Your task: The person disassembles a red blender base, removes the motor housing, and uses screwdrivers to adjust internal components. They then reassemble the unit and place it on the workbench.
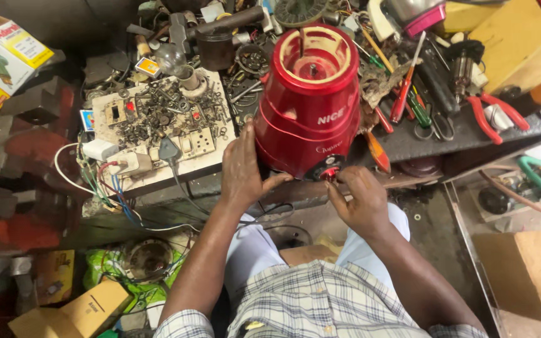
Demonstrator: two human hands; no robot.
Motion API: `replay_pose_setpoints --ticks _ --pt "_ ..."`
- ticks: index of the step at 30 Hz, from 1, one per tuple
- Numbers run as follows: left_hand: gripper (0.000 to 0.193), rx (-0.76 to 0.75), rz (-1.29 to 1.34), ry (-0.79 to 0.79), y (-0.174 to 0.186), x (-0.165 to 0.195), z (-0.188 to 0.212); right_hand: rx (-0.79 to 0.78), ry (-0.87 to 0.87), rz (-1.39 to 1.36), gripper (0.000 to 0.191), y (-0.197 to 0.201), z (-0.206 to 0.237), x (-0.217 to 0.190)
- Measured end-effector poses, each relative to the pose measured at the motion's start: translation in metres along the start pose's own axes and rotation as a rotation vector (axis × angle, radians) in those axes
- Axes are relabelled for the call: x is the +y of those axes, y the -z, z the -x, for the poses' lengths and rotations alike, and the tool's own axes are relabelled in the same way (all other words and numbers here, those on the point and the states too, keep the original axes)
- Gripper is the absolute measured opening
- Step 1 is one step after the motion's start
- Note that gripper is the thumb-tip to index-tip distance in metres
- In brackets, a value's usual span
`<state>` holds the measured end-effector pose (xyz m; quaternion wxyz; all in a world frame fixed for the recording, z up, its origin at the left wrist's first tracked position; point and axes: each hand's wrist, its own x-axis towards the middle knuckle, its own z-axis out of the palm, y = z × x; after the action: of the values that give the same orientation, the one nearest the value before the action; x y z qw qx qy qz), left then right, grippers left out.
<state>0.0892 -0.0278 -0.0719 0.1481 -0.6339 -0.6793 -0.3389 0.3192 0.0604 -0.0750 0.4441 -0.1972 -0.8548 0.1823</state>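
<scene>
Head view: a red mixer base stands on the front edge of a cluttered bench, its open top with the drive coupling facing up and its front panel turned toward the person. The left hand lies flat against the base's left flank, fingers pressed together and pointing up, the thumb hooked under the lower edge, so the body is braced from that side. The right hand comes in low from the right; its thumb and forefinger pinch at the red knob on the dark front panel, the other fingers curled loosely behind. Whether the knob is gripped tight or only touched, I cannot tell.

The step in hand looks like work on the speed knob, turning or pulling it, while the other hand keeps the housing from sliding. The next move seems to call for a firm, straight grip on the knob and steady counter-pressure from the left palm, since the base sits close to the bench edge and could tip toward the lap.

Left of the base lies a switchboard heaped with screws and trailing wires. To the right lie screwdrivers and red-handled pliers. Cardboard boxes sit on the floor.
</scene>
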Motion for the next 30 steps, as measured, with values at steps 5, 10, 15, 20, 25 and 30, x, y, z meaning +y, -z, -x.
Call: replay_pose_setpoints --ticks 5,10,15,20,25,30 --pt "0.135 0.008 -0.017 0.007 -0.001 -0.007 0.004 0.031 0.015 0.016 0.033 -0.009 0.004 0.004" --pt "0.129 0.068 0.010 -0.024 0.000 -0.008 0.004 0.036 0.010 0.011 0.033 -0.012 0.010 0.011" --pt "0.131 0.078 0.019 -0.030 -0.003 -0.011 0.005 0.034 -0.029 -0.062 0.030 -0.014 0.011 0.016" --pt "0.131 0.087 0.042 -0.038 -0.004 -0.012 0.005 0.019 -0.027 -0.011 0.028 -0.013 0.009 0.016" --pt "0.128 0.071 0.068 -0.004 -0.002 -0.014 0.007 -0.023 -0.033 0.007 0.028 -0.011 0.015 0.019" --pt "0.119 0.052 0.093 0.037 -0.008 -0.024 0.022 -0.077 -0.054 0.047 0.034 -0.015 0.029 0.034"
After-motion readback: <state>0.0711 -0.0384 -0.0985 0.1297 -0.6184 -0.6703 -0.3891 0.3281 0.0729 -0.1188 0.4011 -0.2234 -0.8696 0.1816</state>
